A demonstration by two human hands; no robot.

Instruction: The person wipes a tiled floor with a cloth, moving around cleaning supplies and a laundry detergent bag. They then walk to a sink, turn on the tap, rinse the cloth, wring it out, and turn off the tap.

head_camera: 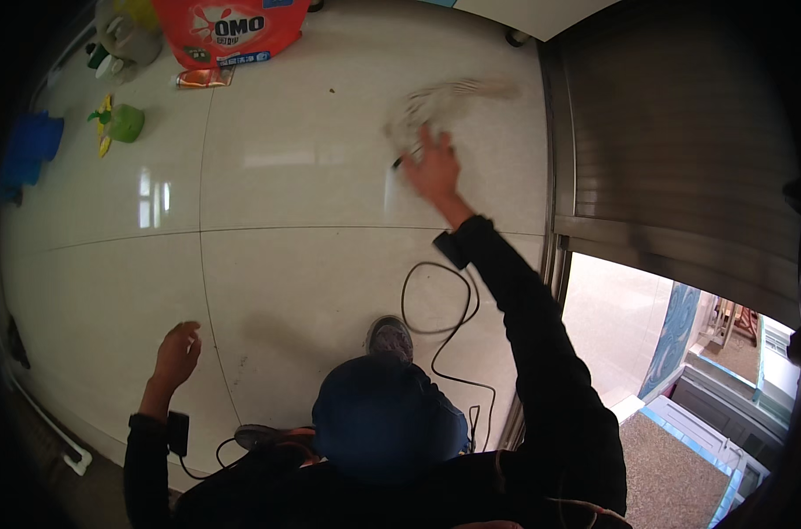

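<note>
My right hand (433, 165) reaches out over the tiled floor, its fingers spread and blurred. Just beyond the fingertips is a beige, striped, cloth-like thing (463, 96), too blurred to name. A small dark tip (397, 162) shows beside my thumb; what it belongs to is unclear. Whether the fingers grip either thing cannot be made out. At the lower left, my left hand (179, 354) hangs above the floor with bent fingers apart, holding nothing. A dark box is strapped at each wrist.
A red detergent bag (231, 30), an orange-and-white packet (204, 78), a green spray bottle (126, 123) and blue containers (33, 142) are at the upper left. A black cable (440, 330) loops beside my shoe (390, 337). A partly raised roller shutter (678, 145) borders the floor at right.
</note>
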